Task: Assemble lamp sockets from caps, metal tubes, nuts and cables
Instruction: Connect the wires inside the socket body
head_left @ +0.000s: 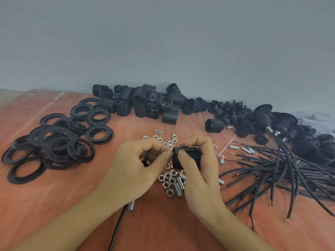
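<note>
**A:** What lies nearest?

**B:** A thin black cable [117, 225] comes in from six o'clock over the reddish-brown table [54, 205] and passes under the left wrist. A threaded silver metal tube [131, 205] lies just beside it.

**A:** And the hands?

**B:** At the centre. The right hand [197, 171] wraps thumb and fingers round a black ribbed plastic socket barrel [188, 156], which is held sideways. The left hand [134, 165] is curled, its thumb and forefinger pinching the barrel's left end. I cannot tell what sits in its palm.

**A:** Below them?

**B:** Loose silver hex nuts [167, 180] and short silver tubes [178, 187] are scattered under the hands and just past them toward twelve o'clock.

**A:** Further out?

**B:** At nine o'clock is a heap of flat black plastic rings [54, 142]. At three o'clock is a bundle of black cables with bared ends [290, 169]. Against the grey-blue wall [163, 42] at twelve o'clock is a pile of black threaded barrels [141, 102]. At one o'clock are small black domed caps [230, 113], and at two o'clock black sockets already on cables [282, 122].
</note>
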### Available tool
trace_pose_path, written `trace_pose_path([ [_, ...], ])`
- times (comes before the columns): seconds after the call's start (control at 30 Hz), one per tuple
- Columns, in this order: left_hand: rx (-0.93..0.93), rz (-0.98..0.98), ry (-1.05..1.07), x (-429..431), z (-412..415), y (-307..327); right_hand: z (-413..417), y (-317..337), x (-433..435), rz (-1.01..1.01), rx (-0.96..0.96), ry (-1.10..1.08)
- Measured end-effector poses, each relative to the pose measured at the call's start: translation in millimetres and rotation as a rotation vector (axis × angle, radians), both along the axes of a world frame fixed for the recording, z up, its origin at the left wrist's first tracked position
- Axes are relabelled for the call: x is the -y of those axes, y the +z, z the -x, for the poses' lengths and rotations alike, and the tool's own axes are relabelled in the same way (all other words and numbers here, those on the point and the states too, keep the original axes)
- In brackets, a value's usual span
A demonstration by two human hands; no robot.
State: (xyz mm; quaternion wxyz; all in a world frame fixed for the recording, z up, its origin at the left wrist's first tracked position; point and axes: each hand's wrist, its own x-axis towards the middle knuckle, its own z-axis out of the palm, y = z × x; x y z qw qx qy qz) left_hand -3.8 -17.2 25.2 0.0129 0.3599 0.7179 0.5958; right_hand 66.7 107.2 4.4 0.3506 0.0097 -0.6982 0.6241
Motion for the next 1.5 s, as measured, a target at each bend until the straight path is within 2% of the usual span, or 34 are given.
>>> trace_pose_path([
  [0.2,0.002,-0.012,-0.024,1.8,1.7,0.8,-3.3,0.8,3.3,-0.099,-0.033,-0.014],
  [0.33,-0.063,-0.011,-0.029,2.9,0.9,-0.3,-6.0,-1.1,4.6,-0.153,-0.033,-0.061],
  [0.47,-0.132,-0.001,0.002,2.9,1.8,0.9,-3.4,2.4,3.1,-0.115,-0.019,-0.058],
  [0.7,-0.024,-0.013,-0.021,2.1,3.6,0.5,-2.3,2.5,-0.5,-0.079,-0.009,-0.092],
  [1.07,-0.087,0.025,0.011,1.8,0.4,-2.5,-5.4,2.9,3.0,-0.187,-0.013,-0.062],
  [1.37,-0.068,0.022,0.016,-0.3,-0.8,-3.7,-6.8,0.5,0.7,-0.259,0.016,-0.074],
  [1.5,0.006,-0.005,0.011,-0.8,2.0,-2.0,-2.2,3.2,-2.1,-0.177,0.038,-0.069],
])
